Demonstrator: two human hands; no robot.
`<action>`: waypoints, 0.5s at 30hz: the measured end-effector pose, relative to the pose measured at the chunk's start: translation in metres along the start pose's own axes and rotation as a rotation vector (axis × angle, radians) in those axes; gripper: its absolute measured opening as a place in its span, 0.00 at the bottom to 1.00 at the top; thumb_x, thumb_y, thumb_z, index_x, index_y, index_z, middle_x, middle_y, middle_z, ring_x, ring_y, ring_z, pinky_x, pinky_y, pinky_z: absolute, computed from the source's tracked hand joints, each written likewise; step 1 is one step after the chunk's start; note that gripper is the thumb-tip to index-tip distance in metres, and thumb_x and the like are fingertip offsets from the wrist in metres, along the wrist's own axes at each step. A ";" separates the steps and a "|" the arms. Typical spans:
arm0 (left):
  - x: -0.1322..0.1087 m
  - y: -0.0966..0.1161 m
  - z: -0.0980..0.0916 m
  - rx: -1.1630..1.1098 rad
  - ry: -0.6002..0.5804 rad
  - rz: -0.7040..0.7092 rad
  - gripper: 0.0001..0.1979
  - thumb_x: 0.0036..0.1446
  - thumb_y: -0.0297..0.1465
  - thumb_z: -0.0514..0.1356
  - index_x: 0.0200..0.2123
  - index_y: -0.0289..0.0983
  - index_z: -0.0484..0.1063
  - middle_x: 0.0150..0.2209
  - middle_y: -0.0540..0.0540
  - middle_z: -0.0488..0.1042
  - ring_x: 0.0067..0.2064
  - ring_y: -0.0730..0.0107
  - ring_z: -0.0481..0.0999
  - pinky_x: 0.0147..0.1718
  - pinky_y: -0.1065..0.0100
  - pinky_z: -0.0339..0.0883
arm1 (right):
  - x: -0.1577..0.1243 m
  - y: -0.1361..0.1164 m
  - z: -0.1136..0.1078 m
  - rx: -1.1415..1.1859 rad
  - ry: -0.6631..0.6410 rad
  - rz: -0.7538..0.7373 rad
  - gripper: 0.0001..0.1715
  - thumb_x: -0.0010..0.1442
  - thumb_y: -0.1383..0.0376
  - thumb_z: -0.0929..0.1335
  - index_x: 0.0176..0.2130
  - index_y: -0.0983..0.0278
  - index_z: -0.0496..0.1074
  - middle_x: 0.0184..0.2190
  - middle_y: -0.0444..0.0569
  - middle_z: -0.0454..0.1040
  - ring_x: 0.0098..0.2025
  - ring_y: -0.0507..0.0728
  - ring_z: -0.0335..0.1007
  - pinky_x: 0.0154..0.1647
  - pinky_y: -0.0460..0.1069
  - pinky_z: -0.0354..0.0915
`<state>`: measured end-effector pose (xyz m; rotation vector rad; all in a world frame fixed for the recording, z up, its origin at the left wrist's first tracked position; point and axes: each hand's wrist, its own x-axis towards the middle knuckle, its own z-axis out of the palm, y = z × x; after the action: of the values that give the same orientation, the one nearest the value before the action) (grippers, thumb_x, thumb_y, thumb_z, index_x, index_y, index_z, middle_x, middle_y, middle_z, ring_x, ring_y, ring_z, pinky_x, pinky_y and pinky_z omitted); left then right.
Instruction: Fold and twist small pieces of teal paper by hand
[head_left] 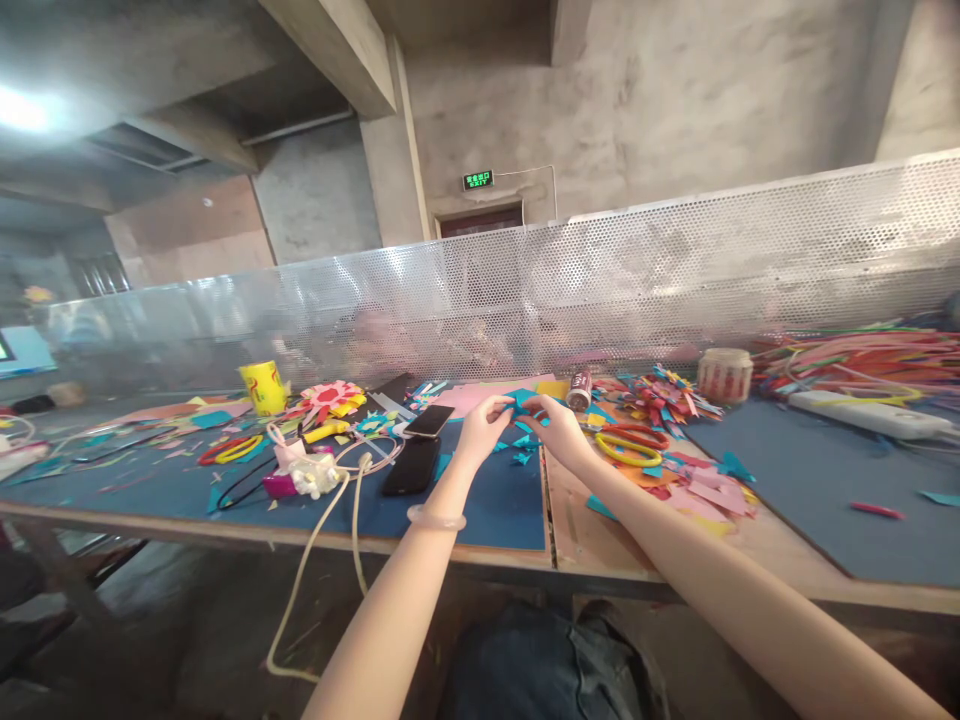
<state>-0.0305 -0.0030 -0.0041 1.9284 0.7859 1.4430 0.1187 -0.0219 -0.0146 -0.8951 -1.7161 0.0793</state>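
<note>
A small piece of blue paper [519, 400] is pinched between my two hands above the table, its exact folds too small to make out. My left hand [487, 425] grips its left side, with a pale bangle on that wrist. On the other side, my right hand [559, 428] has its fingers closed on the same paper. Blue paper scraps [523, 458] lie on the mat just below. Red-and-yellow-handled scissors [630, 452] rest to the right of my right hand, beside pink and orange paper pieces [709, 492].
Two dark phones [411, 466] lie left of my hands, near a power strip with plugs [304, 472] and a loose cable. A yellow cup [264, 388], another pair of scissors [231, 450] and a jar [724, 375] stand around. A perforated metal screen [637, 270] runs behind.
</note>
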 end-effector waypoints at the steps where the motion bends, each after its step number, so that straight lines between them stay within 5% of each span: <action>1: 0.000 0.001 0.000 -0.001 -0.004 0.003 0.09 0.50 0.27 0.56 0.37 0.34 0.69 0.35 0.44 0.74 0.34 0.70 0.74 0.35 0.65 0.71 | 0.000 -0.001 -0.001 0.010 0.001 -0.003 0.09 0.53 0.62 0.65 0.35 0.64 0.69 0.30 0.48 0.71 0.32 0.53 0.67 0.34 0.49 0.65; 15: -0.002 0.005 0.003 -0.123 -0.026 -0.067 0.10 0.49 0.31 0.58 0.35 0.33 0.70 0.35 0.43 0.75 0.37 0.67 0.75 0.38 0.62 0.70 | 0.002 0.005 -0.002 0.181 -0.030 0.113 0.13 0.53 0.57 0.64 0.28 0.64 0.70 0.29 0.47 0.67 0.32 0.53 0.66 0.32 0.48 0.65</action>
<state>-0.0279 -0.0076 -0.0024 1.8082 0.7260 1.3908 0.1232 -0.0183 -0.0149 -0.8593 -1.6558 0.3201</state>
